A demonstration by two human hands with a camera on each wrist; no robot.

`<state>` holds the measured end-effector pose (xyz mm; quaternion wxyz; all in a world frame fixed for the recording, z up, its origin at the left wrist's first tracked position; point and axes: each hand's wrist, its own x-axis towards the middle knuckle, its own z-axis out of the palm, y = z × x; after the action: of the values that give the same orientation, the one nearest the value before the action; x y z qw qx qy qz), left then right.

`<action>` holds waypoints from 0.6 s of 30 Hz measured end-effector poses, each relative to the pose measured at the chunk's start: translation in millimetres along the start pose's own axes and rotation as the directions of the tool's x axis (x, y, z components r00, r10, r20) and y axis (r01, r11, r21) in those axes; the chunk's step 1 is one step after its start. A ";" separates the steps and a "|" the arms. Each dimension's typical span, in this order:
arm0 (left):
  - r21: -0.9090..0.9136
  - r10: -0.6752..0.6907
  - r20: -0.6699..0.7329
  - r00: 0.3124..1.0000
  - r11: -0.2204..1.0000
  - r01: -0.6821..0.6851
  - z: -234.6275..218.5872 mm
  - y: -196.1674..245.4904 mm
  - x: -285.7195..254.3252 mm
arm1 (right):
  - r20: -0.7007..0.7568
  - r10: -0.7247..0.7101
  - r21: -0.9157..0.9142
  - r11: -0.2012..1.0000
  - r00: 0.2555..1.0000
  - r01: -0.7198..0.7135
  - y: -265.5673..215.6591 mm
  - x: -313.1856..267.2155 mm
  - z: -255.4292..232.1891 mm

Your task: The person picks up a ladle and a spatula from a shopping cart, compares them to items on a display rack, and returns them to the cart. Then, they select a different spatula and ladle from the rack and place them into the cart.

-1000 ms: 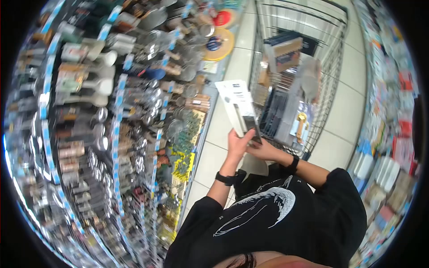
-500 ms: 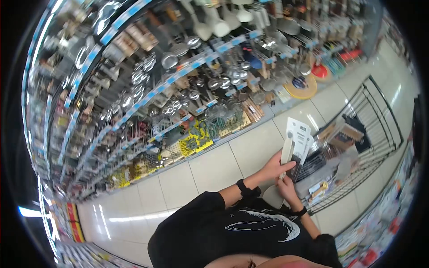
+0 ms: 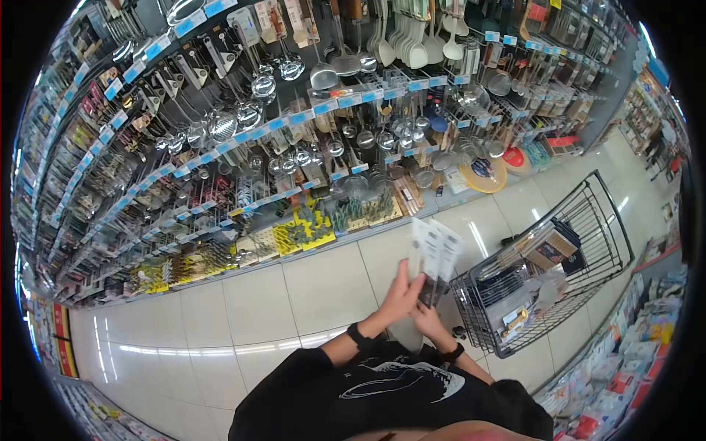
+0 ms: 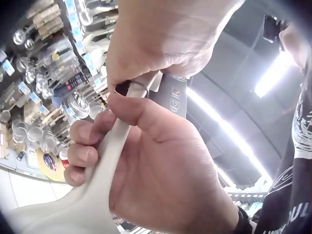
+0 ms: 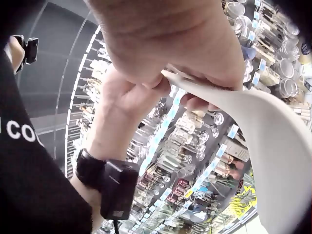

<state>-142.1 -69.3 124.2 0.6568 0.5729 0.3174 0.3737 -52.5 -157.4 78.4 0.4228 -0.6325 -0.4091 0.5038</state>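
In the head view, my left hand (image 3: 401, 300) and right hand (image 3: 432, 323) meet in front of the shirt around an off-white cooking utensil (image 4: 113, 153). White printed card packaging (image 3: 434, 248) with a dark lower part rises above the left hand. The utensil's broad head (image 5: 273, 131) points back toward the body. My left hand grips the upper handle along with the packaging, thumb across the front. In the left wrist view, my right hand (image 4: 156, 151) holds the pale shaft lower down, fingers curled around it.
A wire shopping cart (image 3: 544, 268) stands to the right, with boxes (image 3: 553, 248) and a packaged item with a yellow part (image 3: 515, 323) inside. Beyond the tiled floor (image 3: 323, 275), a long shelf holds hanging ladles (image 3: 263, 84) and pale spatulas (image 3: 415, 51). More packaged goods line the lower right.
The head view has swung round, putting the utensil shelf across the top and the cart to the right. Both hands keep hold of the utensil and packaging, now further from the cart.
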 end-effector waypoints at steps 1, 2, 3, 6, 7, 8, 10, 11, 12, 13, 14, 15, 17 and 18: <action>-0.010 0.001 0.008 1.000 1.000 -0.001 -12.1 1.0 -6.4 | -0.010 0.003 -0.007 1.000 1.000 -0.003 -0.9 2.7 15.0; 0.003 0.046 -0.072 0.996 0.999 -0.046 -23.7 0.7 -11.8 | -0.015 -0.080 -0.002 0.997 0.997 0.080 -1.4 6.0 30.2; 0.022 0.091 -0.155 0.984 0.996 -0.089 -34.5 2.7 -17.3 | -0.016 -0.163 0.005 0.987 0.987 0.163 -4.0 7.7 42.4; -0.075 0.195 -0.202 0.960 0.974 -0.214 -68.4 19.5 -23.8 | 0.160 -0.094 0.036 0.995 0.983 0.089 -19.1 10.7 69.3; -0.078 0.185 -0.212 0.960 0.976 -0.205 -86.1 20.7 -24.9 | 0.169 -0.083 0.035 0.996 0.982 0.078 -15.4 20.5 74.7; -0.086 0.056 -0.160 0.986 0.994 -0.070 -105.2 16.6 -27.7 | 0.327 -0.092 0.159 0.986 0.941 0.041 -3.7 34.4 80.5; -0.149 -0.125 -0.131 0.983 0.983 0.105 -118.9 17.4 -34.9 | 0.496 -0.075 0.267 0.961 0.865 -0.070 -2.6 38.0 88.5; -0.200 -0.167 -0.152 0.974 0.970 0.135 -122.9 23.3 -36.1 | 0.535 -0.097 0.299 0.951 0.840 -0.081 -13.5 39.0 92.4; -0.211 -0.212 -0.150 0.966 0.961 0.178 -128.0 27.2 -38.1 | 0.568 -0.125 0.335 0.938 0.813 -0.090 -26.4 41.2 97.5; -0.219 -0.249 -0.145 0.958 0.952 0.214 -132.8 28.7 -38.4 | 0.596 -0.162 0.373 0.923 0.787 -0.093 -37.3 42.5 102.8; -0.268 -0.217 -0.194 0.957 0.950 0.161 -137.3 23.6 -37.9 | 0.609 -0.150 0.372 0.921 0.779 -0.113 -47.4 40.2 106.7; -0.312 -0.187 -0.241 0.952 0.944 0.106 -138.2 23.1 -37.7 | 0.575 -0.183 0.340 0.940 0.797 -0.029 -56.7 35.7 107.7; -0.502 -0.164 -0.321 0.933 0.865 -0.021 -144.4 21.8 -36.1 | 0.544 -0.203 0.301 0.953 0.814 0.036 -59.1 37.1 105.5; -0.532 -0.154 -0.355 0.922 0.844 -0.064 -144.3 29.9 -36.6 | 0.516 -0.237 0.209 0.967 0.823 0.147 -56.9 39.2 100.4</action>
<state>-286.8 -24.2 132.9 0.7234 0.2751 0.3368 0.5363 -150.3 -90.6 107.3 0.3894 -0.3857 -0.5307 0.6466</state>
